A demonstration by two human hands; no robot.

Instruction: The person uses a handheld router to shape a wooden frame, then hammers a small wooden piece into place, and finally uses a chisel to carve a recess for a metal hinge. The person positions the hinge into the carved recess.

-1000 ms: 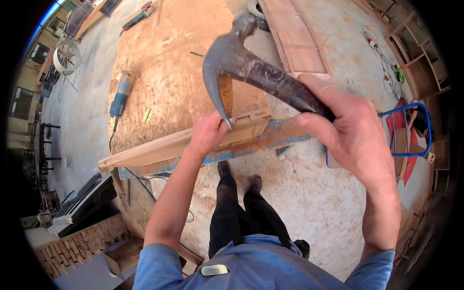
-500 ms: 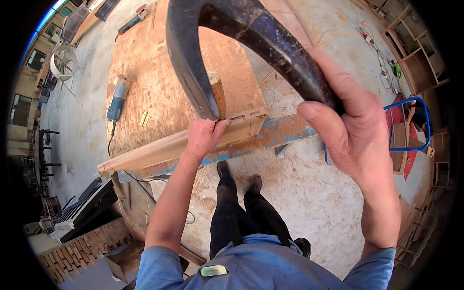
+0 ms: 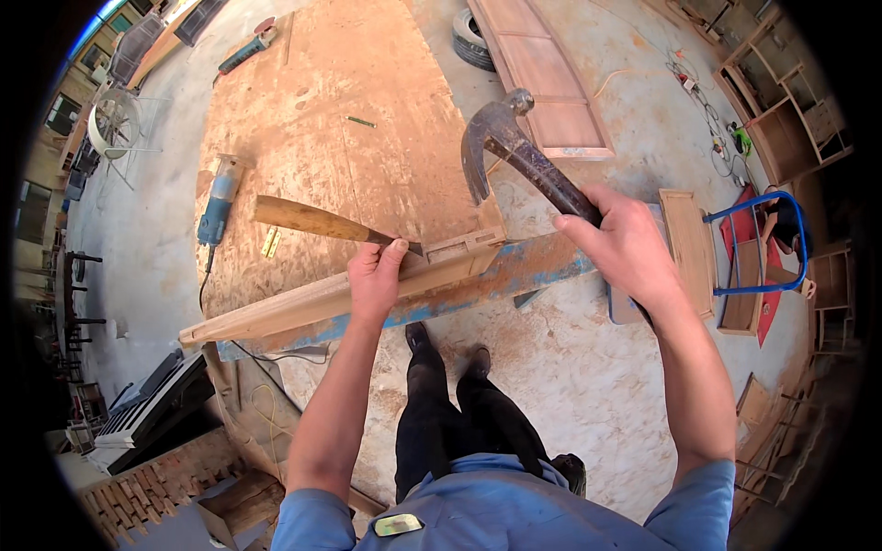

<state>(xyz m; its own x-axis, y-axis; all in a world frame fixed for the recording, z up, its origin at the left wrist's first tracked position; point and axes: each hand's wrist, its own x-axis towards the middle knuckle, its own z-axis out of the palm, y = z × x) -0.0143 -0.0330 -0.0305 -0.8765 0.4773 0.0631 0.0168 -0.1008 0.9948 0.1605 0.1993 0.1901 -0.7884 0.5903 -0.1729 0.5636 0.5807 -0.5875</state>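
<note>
My left hand (image 3: 375, 278) pinches a chisel (image 3: 317, 219) low down by its blade. The chisel's wooden handle slants off to the left, and its metal end meets the upper edge of a wooden frame piece (image 3: 303, 300), close to a slot cut there. Gripped in my right hand (image 3: 629, 241) is a claw hammer (image 3: 542, 170), held by its dark handle to the right of the chisel. The hammer's head is up and away from the chisel, beyond the frame's right end, with its claw curving down.
A plywood-topped bench (image 3: 303, 138) carries a blue trim router (image 3: 219, 207), an angle grinder (image 3: 248, 48), a yellow folded rule (image 3: 271, 241) and a green pencil (image 3: 361, 121). Behind it lie a panelled door (image 3: 542, 73) and tyres (image 3: 470, 46). A blue-handled trolley (image 3: 801, 234) stands right, near another person.
The hammer has gone from high in front of me down and to the right. The chisel has tipped from near upright to slanting left.
</note>
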